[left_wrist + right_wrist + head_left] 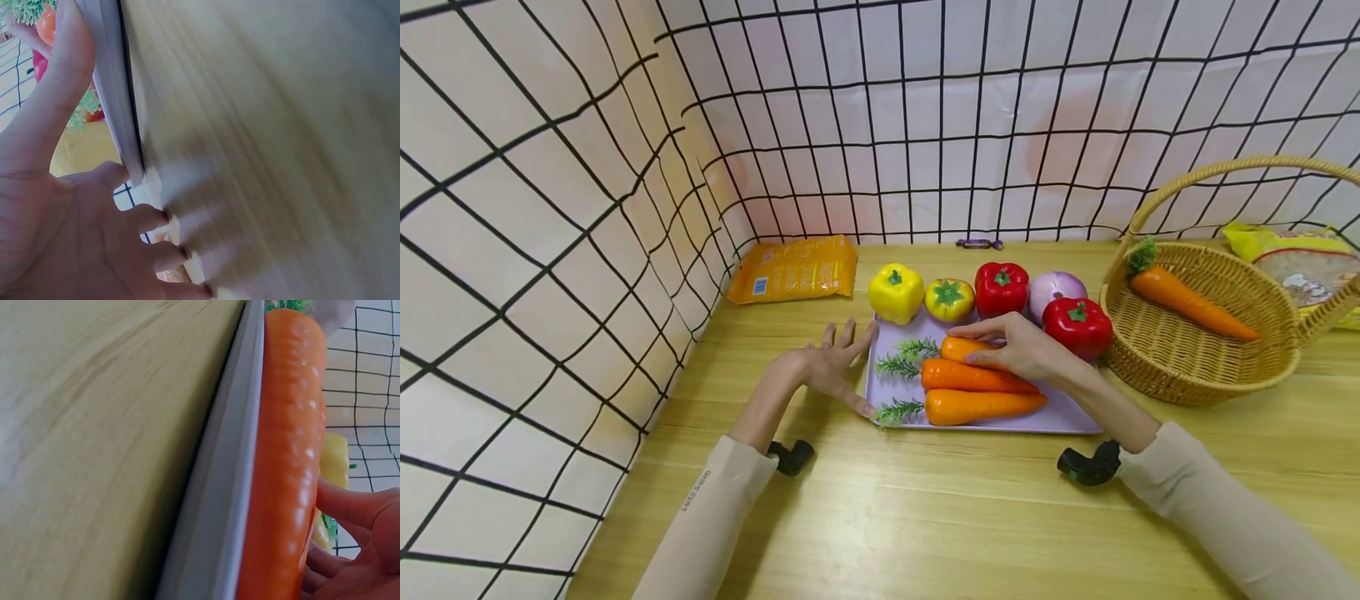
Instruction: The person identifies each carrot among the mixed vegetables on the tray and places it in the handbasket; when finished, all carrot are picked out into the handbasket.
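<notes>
Three orange carrots lie side by side on a lilac tray, green tops to the left. My right hand reaches over from the right and grips the farthest carrot between thumb and fingers. The middle carrot and nearest carrot rest just in front of it. In the right wrist view the near carrot runs along the tray's rim. My left hand, fingers spread, stays at the tray's left edge; its thumb lies against the rim in the left wrist view.
Along the tray's far side sit a yellow pepper, a yellow tomato, two red peppers and a purple onion. A wicker basket at right holds another carrot. Behind are an orange packet and a yellow bag.
</notes>
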`<state>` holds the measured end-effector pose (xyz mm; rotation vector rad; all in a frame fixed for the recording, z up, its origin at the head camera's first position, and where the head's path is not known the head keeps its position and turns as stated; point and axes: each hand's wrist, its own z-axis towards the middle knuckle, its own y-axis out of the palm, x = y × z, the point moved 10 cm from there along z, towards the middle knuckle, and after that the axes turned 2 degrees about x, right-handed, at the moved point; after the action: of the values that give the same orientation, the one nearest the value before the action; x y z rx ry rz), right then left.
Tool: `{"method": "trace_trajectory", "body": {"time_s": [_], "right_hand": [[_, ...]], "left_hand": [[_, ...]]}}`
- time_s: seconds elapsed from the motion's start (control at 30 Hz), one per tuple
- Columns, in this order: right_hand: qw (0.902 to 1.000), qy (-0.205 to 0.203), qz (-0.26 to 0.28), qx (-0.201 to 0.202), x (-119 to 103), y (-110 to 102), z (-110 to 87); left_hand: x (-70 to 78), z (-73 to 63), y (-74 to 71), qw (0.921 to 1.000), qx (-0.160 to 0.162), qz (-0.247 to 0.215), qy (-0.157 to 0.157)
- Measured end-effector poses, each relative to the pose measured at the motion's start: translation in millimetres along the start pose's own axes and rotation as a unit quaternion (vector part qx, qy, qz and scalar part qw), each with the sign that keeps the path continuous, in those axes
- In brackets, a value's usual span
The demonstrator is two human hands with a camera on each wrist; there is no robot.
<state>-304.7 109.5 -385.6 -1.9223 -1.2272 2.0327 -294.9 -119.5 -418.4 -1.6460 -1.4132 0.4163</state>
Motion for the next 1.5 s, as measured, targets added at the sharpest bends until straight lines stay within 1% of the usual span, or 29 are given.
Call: {"method": "trace_trajectory", "body": {"time_s": [0.23,0.37,0.5,0.7,0.8,0.97,1.27,1.37,1.5], "right_hand": [[0.9998,-0.019,0.003,-0.001,-1,-1,-0.3],[0.9998,-0.012,0.011,-0.012,1,0,0.2],[0.9998,-0.014,0.004,-0.015,1,0,1.4],[0.9997,-0.022,-0.007,-0.012,1,-1,1.8],[0.9997,-0.022,-0.01,-0.004,1,-3,1.7],[0.9995,-0.028,-0.005,0.012,-3,-10,0.8],[0.9988,-0.039,0.007,0.027,-20,-23,-6.2],[0.9984,-0.044,-0.002,0.036,-26,-30,-10.9],[0.9982,-0.039,-0.007,0.045,-34,-38,-20.0]], "left_hand": [[0.1,-0.6,-0.9,1.0,0.0,0.0,-0.001],[0.8,-2.4,-0.1,1.0,-0.002,-0.002,-0.003],[1.1,-2.3,-0.1,1.0,0.0,-0.004,-0.001],[0.6,-1.3,-0.3,1.0,0.0,-0.003,0.0],[0.5,-1.4,-0.5,1.0,0.0,0.001,-0.002],[0.1,-1.5,0.3,1.0,-0.001,0.006,-0.006],[0.1,-2.7,0.5,1.0,-0.002,0.002,-0.004],[0.0,-2.7,0.4,1.0,-0.001,0.002,-0.005],[0.4,-2.4,-0.4,1.0,0.001,0.002,-0.001]]}}
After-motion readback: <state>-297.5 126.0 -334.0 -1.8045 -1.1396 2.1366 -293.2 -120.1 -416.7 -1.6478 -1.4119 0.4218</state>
